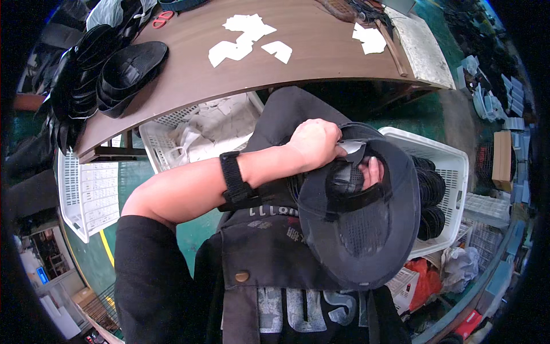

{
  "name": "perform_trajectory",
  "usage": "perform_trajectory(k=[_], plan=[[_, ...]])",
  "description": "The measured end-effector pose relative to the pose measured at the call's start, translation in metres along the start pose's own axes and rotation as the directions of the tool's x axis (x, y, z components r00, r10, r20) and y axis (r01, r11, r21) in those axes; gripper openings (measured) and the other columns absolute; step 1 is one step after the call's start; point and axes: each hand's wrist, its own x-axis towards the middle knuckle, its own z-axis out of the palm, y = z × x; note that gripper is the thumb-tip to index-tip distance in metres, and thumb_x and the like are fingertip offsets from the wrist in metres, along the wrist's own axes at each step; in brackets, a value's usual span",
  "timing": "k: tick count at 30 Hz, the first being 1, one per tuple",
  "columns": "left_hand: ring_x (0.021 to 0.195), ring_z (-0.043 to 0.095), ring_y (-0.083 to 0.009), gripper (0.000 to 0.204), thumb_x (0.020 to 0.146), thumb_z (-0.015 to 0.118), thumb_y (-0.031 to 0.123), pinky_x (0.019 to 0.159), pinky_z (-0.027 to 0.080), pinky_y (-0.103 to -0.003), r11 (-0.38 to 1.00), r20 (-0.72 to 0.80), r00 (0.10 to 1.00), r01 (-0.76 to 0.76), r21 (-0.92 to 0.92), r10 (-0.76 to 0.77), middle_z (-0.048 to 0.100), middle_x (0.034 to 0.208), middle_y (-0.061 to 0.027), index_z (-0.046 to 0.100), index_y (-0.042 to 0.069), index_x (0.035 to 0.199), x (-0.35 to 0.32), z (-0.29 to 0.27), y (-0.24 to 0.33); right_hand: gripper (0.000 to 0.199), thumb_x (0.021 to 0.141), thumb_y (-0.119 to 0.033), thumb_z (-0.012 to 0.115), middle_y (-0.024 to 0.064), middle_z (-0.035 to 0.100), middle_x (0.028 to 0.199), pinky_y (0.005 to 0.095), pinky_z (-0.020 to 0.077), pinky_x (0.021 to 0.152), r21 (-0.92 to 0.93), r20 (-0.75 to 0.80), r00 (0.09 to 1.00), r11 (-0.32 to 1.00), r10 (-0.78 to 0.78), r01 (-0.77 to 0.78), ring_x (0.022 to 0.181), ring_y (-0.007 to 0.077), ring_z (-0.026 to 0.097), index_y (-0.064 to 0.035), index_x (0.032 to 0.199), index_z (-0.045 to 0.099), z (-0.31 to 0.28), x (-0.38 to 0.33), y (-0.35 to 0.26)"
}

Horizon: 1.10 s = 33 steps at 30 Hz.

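Note:
A large black shoe upper [358, 241] with a mesh-like middle and a wide rim lies over my lap and apron. My left hand [314, 144] is closed at its far edge, fingers pinched on a small white piece [349, 150] beside the opening. Inside that opening, the curled fingers of my right hand [372, 173] show, gripping the upper from within. The rest of the right hand and its forearm are hidden beneath the upper.
Ahead stands a brown table [189, 34] with white paper-like pieces [243, 37], red-handled scissors [162, 19] and stacked black shoe uppers [129, 71]. Under its edge is a white basket [157, 135] of white pieces. Another white basket [458, 166] at right holds black stacks.

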Motion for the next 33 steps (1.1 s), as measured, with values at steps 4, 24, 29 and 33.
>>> perform_trajectory(k=[4,24,29,33], plan=[[0.074,0.061,-0.0388,0.03,0.075,0.068,0.029,0.067,0.049,-0.045,0.997,0.005,0.999,-0.054,-0.055,0.054,0.062,0.071,-0.0209,0.063,0.0,0.074,-0.007,-0.007,0.004,0.024,0.088,-0.011,0.06,0.006,0.061,0.09,0.0243,0.0484,0.058,-0.195,-0.016,0.996,0.977,0.088,-0.089,0.07,0.0116,0.058,-0.0025,0.108,0.052,0.019,0.004,-0.018],[0.076,0.063,-0.0351,0.02,0.079,0.062,0.022,0.071,0.05,-0.042,0.996,0.034,0.998,-0.058,-0.064,0.06,0.063,0.072,-0.0195,0.067,0.003,0.079,-0.023,-0.017,-0.01,0.017,0.084,-0.003,0.062,0.0062,0.064,0.091,0.021,0.0424,0.051,-0.356,-0.089,0.992,0.928,0.086,-0.113,0.069,0.0092,0.058,0.0005,0.1,0.06,0.022,0.007,-0.015],[0.074,0.063,-0.0265,0.024,0.086,0.056,0.025,0.067,0.049,-0.035,0.943,-0.024,0.952,-0.306,-0.132,0.305,0.064,0.075,-0.0118,0.066,0.004,0.088,-0.014,-0.047,-0.032,0.022,0.083,-0.002,0.063,0.0053,0.063,0.09,0.0202,0.0396,0.046,-0.234,-0.167,0.985,0.969,0.04,-0.079,0.07,0.0075,0.057,-0.0009,0.104,0.057,0.047,0.015,-0.018],[0.106,0.054,-0.0249,0.032,0.075,0.056,0.018,0.079,0.047,-0.036,0.682,-0.134,0.677,-0.672,0.288,0.724,0.058,0.104,-0.0075,0.06,0.003,0.104,-0.026,-0.067,-0.028,0.025,0.081,0.0,0.063,0.0052,0.063,0.09,0.0207,0.0449,0.057,-0.319,-0.195,0.977,0.936,0.088,-0.149,0.076,0.0104,0.06,-0.0004,0.105,0.055,0.022,0.022,-0.017]])
